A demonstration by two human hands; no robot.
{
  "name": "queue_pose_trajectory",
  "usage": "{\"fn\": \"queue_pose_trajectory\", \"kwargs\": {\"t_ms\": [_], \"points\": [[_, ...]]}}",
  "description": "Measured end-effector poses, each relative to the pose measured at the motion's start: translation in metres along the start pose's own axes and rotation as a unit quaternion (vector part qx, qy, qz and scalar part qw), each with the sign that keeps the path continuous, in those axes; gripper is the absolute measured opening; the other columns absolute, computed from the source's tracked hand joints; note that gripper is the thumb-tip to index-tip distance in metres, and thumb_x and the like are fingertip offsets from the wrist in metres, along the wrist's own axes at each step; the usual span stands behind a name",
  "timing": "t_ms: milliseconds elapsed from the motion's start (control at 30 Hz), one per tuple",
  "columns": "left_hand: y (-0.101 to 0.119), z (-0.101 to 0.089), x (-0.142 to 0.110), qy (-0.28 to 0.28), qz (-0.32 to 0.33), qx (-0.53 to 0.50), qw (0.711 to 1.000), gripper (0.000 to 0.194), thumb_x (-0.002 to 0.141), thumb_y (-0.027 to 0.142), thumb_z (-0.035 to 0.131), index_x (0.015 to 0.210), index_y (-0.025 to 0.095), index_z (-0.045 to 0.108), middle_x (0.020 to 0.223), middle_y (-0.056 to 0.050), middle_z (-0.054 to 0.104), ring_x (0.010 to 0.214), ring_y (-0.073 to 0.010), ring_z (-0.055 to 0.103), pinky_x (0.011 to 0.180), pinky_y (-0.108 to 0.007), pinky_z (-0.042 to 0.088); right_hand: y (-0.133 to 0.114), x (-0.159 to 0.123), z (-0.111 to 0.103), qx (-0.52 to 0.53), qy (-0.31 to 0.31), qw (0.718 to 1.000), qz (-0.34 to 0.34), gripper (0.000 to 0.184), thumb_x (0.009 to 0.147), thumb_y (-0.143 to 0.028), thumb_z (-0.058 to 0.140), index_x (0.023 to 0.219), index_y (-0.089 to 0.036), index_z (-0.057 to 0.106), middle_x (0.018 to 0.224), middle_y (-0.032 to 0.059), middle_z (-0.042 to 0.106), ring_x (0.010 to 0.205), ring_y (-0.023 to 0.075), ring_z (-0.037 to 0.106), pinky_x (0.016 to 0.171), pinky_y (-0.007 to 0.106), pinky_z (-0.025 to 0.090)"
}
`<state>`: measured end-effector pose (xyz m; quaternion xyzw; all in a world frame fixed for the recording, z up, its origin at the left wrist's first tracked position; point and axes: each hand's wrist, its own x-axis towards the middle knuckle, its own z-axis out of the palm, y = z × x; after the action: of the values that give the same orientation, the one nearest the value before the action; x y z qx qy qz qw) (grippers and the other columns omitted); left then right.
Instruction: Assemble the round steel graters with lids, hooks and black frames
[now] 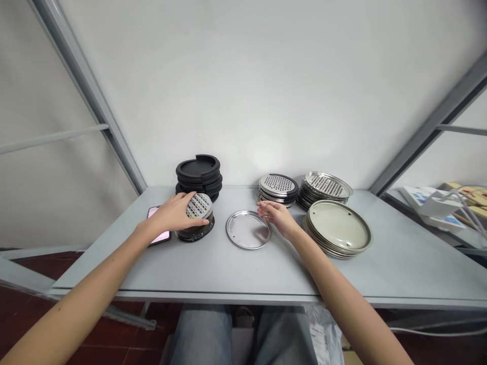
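Left hand point(171, 213): fingers clamped on printed round disc point(199, 206).
Right hand point(277, 218): fingers together, just beside flat steel disc point(245, 230).

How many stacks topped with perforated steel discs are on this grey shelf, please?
2: one stack at the back, behind the person's right hand, and another stack just to its right, behind the pale lids. No others show.

A workroom, going by the grey steel bench point(384, 268) and stacked metal lids point(337, 228).
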<state>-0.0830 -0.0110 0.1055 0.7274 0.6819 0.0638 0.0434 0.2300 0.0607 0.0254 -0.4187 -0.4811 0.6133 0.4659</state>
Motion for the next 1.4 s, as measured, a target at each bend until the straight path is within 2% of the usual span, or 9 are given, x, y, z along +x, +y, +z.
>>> {"fn": "queue_pose_trajectory", "kwargs": {"t_ms": [433,567,700,833,900,1000,1100,1200,1400], "points": [[0.003,0.01,0.002,0.0,-0.004,0.002,1.0,0.112,0.065,0.083,0.05,0.151,0.018,0.021,0.152,-0.016,0.03,0.138,-0.0373,0.03,0.107,-0.045,0.032,0.0,-0.001,0.0,-0.034,-0.011,0.999,-0.013,0.033,0.067,-0.044,0.074,0.086,-0.017,0.072,0.079,0.0056,0.068,0.068,0.013,0.061,0.062,0.023,0.047],[0.007,0.008,-0.002,0.017,-0.003,0.027,0.999,0.112,0.066,0.083,0.05,0.152,0.017,0.018,0.155,-0.016,0.025,0.141,-0.0381,0.024,0.109,-0.049,0.029,0.005,0.001,-0.001,-0.118,0.003,0.99,-0.075,0.03,0.073,-0.043,0.067,0.087,-0.017,0.07,0.076,0.0055,0.068,0.069,0.0155,0.061,0.065,0.027,0.047],[0.019,0.007,-0.01,0.077,0.026,0.062,0.995,0.106,0.069,0.075,0.057,0.15,0.015,0.024,0.154,-0.018,0.025,0.141,-0.042,0.021,0.11,-0.055,0.025,0.013,0.002,-0.004,-0.329,0.058,0.914,-0.232,0.019,0.082,-0.033,0.057,0.089,-0.02,0.069,0.088,0.0077,0.07,0.081,0.0209,0.061,0.08,0.036,0.046],[0.047,0.014,-0.022,0.155,0.164,0.026,0.974,0.07,0.085,0.055,0.052,0.144,0.019,0.037,0.151,-0.013,0.034,0.14,-0.0356,0.027,0.115,-0.051,0.023,0.019,0.002,-0.006,-0.488,0.029,0.827,-0.277,0.024,0.085,-0.024,0.052,0.101,-0.017,0.069,0.102,0.0125,0.069,0.103,0.027,0.058,0.093,0.041,0.043],[0.064,0.027,-0.025,0.124,0.252,-0.02,0.96,0.061,0.088,0.05,0.052,0.14,0.022,0.042,0.145,-0.012,0.042,0.136,-0.0311,0.036,0.114,-0.047,0.028,0.022,0.003,-0.008,-0.532,0.008,0.798,-0.282,0.029,0.085,-0.021,0.051,0.109,-0.014,0.067,0.11,0.0146,0.067,0.118,0.0291,0.051,0.099,0.041,0.04],[0.084,0.057,-0.019,0.045,0.309,-0.083,0.946,0.075,0.081,0.05,0.063,0.144,0.023,0.035,0.147,-0.013,0.04,0.136,-0.0298,0.037,0.112,-0.044,0.033,0.026,0.006,-0.011,-0.559,-0.028,0.78,-0.281,0.035,0.086,-0.017,0.048,0.118,-0.012,0.063,0.116,0.0141,0.066,0.131,0.0288,0.041,0.105,0.041,0.037],[0.094,0.089,-0.004,-0.007,0.267,-0.104,0.958,0.099,0.07,0.06,0.07,0.149,0.02,0.026,0.156,-0.017,0.022,0.144,-0.0351,0.019,0.115,-0.05,0.025,0.027,0.006,-0.011,-0.553,-0.047,0.785,-0.274,0.036,0.088,-0.017,0.046,0.12,-0.012,0.062,0.12,0.0153,0.064,0.133,0.0279,0.041,0.105,0.04,0.038],[0.095,0.108,0.008,-0.037,0.2,-0.118,0.972,0.118,0.062,0.069,0.07,0.151,0.015,0.014,0.158,-0.022,0.008,0.145,-0.0378,0.004,0.115,-0.054,0.019,0.025,0.005,-0.008,-0.522,-0.048,0.806,-0.274,0.033,0.087,-0.018,0.048,0.116,-0.013,0.064,0.117,0.0156,0.065,0.122,0.0273,0.052,0.101,0.039,0.042],[0.088,0.114,0.006,0.008,0.213,-0.145,0.966,0.125,0.058,0.067,0.075,0.152,0.015,0.011,0.158,-0.021,0.001,0.146,-0.0342,0.0,0.117,-0.049,0.019,0.017,0.003,-0.002,-0.334,0.022,0.906,-0.259,0.028,0.08,-0.018,0.056,0.105,-0.02,0.069,0.108,0.0086,0.071,0.098,0.0228,0.066,0.091,0.039,0.05]]}}
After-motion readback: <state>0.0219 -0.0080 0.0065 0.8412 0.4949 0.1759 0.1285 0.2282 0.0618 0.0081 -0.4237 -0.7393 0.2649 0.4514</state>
